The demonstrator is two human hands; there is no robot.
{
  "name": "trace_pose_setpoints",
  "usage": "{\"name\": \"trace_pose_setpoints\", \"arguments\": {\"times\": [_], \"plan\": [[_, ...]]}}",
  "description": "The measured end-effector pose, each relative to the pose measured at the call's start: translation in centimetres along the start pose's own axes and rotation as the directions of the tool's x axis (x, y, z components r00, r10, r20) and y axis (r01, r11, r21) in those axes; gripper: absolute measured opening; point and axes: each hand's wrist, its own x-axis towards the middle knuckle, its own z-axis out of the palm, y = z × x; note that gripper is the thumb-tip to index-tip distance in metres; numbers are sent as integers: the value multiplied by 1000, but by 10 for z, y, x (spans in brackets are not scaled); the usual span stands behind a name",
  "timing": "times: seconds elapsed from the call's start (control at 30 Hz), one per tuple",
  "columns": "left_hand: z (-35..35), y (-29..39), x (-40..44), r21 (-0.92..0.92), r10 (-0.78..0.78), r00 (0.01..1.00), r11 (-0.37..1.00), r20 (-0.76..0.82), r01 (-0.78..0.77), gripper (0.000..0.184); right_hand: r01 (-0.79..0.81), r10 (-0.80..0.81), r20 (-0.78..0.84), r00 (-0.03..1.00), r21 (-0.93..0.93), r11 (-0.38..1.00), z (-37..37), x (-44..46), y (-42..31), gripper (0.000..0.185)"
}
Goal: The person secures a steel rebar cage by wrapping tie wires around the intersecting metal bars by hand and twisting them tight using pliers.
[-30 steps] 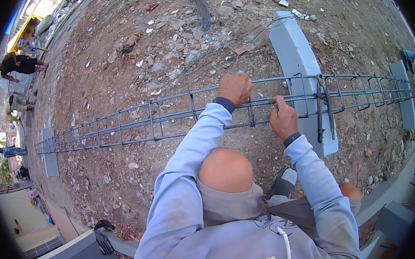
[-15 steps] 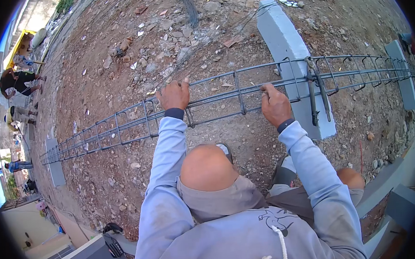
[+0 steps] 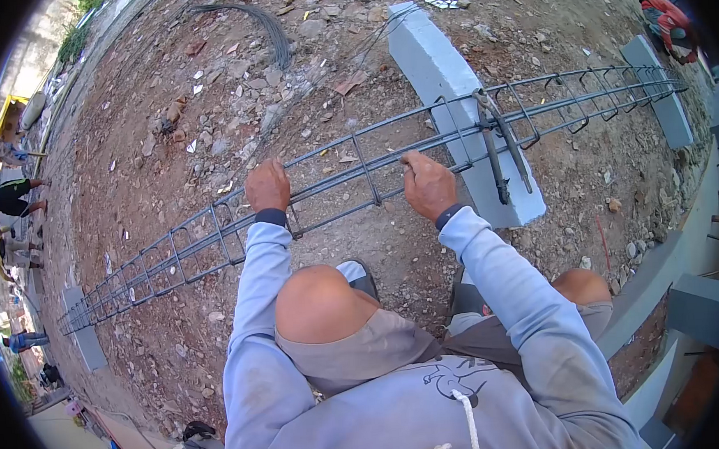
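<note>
Across the pale blocks (image 3: 676, 127), I have the steel cage (image 3: 365, 170) running lengthwise left to right; my left hand (image 3: 267, 186) curls around its far side, my right hand (image 3: 430, 186), nearer the middle block (image 3: 433, 51), bends at its inner bars, grip unclear

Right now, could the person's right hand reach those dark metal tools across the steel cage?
Likely yes: the right hand is at the steel cage, close to the dark metal tools, and nothing seems to block the way over the top.
</note>
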Motion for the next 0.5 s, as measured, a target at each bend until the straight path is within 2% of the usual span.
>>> {"name": "trace_pose_setpoints", "arguments": {"times": [0.1,0.2,0.27,0.43,0.5], "plan": [[1,2,-1,40,-26,1000,999,7,26,33,8,-8,-22,1000,1,1000,-3,-1,-3,16],[0,5,0,-19,-91,996,996,8,91,34,50,-48,-41,998,39,998,-1,-1,2,16],[-2,4,-2,-27,-118,993,993,12,118,34,19,-18,-5,1000,46,999,-3,-1,1,16],[-1,-4,-4,-13,-64,998,998,-21,64,36,14,-14,-1,1000,56,998,-2,-2,3,17],[-2,-13,-3,-100,-85,994,991,71,92,37,23,-23,-2,1000,92,996,-2,-1,6,18]]}}
